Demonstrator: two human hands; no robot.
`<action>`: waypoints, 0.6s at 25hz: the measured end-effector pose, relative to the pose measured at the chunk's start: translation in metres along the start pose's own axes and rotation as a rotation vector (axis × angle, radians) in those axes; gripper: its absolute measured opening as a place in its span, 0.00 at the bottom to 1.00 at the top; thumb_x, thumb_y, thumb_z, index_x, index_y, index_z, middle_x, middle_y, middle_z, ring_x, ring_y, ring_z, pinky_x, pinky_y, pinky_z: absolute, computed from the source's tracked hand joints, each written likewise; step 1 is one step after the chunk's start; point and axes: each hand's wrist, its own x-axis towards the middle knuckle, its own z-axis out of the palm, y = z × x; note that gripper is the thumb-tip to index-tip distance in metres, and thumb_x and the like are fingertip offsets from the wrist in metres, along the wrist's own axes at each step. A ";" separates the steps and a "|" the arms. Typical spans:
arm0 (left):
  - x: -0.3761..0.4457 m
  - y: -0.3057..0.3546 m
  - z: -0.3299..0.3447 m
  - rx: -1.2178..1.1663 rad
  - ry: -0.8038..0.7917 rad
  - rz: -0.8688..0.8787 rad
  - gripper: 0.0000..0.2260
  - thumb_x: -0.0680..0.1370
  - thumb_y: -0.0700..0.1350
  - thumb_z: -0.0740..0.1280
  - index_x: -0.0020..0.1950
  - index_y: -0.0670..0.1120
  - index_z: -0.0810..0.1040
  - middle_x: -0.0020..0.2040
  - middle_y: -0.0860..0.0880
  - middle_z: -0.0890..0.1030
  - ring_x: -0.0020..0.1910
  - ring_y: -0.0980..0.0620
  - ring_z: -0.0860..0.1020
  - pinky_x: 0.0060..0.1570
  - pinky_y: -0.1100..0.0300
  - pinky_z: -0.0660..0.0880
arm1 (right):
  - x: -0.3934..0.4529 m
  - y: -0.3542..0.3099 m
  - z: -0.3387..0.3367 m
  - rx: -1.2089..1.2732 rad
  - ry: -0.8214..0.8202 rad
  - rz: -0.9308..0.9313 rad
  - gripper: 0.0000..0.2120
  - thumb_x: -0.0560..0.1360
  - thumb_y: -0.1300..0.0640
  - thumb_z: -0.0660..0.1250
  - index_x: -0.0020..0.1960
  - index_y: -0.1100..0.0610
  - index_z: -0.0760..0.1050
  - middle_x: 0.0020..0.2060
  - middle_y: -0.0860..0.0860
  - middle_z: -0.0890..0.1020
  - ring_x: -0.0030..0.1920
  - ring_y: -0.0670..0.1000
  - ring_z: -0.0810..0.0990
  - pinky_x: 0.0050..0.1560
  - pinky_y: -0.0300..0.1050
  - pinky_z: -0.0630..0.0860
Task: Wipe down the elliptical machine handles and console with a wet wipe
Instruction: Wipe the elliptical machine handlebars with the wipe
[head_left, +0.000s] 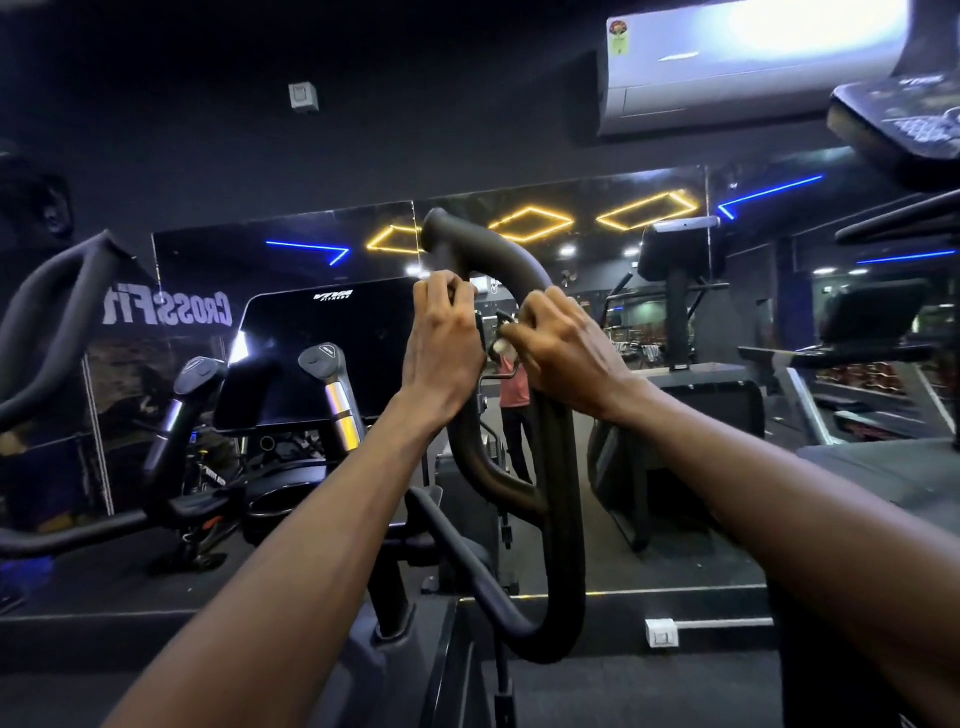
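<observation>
Black foam handle (524, 270) sat under both my hands: left hand (444, 358) curled around it to steady it, right hand (563, 353) gripping just beside, a white wipe (500, 345) scrap peeking beneath its fingers.

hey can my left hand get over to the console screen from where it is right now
Probably yes. The left hand grips the looped handle, and the console screen sits just to its left with only open air between them. The two short silver-banded grips stand before the screen's lower part.
</observation>
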 end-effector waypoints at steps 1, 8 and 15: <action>0.000 -0.001 -0.001 0.000 -0.015 0.013 0.11 0.77 0.33 0.63 0.59 0.37 0.75 0.59 0.40 0.71 0.56 0.44 0.70 0.48 0.58 0.75 | 0.008 0.004 -0.003 0.027 0.033 0.073 0.09 0.79 0.60 0.63 0.51 0.63 0.80 0.42 0.58 0.74 0.42 0.56 0.73 0.39 0.52 0.76; 0.005 -0.001 -0.006 -0.007 -0.034 0.007 0.09 0.76 0.32 0.64 0.56 0.37 0.76 0.57 0.41 0.70 0.53 0.47 0.68 0.47 0.59 0.75 | 0.016 0.007 -0.006 0.059 0.123 0.246 0.06 0.78 0.62 0.64 0.51 0.63 0.77 0.45 0.60 0.74 0.43 0.57 0.74 0.39 0.53 0.78; 0.021 0.004 -0.001 -0.034 0.011 -0.103 0.09 0.73 0.34 0.64 0.51 0.41 0.76 0.54 0.43 0.69 0.53 0.48 0.65 0.49 0.59 0.71 | 0.013 0.018 -0.011 0.119 0.145 0.246 0.05 0.78 0.64 0.64 0.48 0.63 0.78 0.45 0.58 0.75 0.42 0.55 0.75 0.39 0.51 0.78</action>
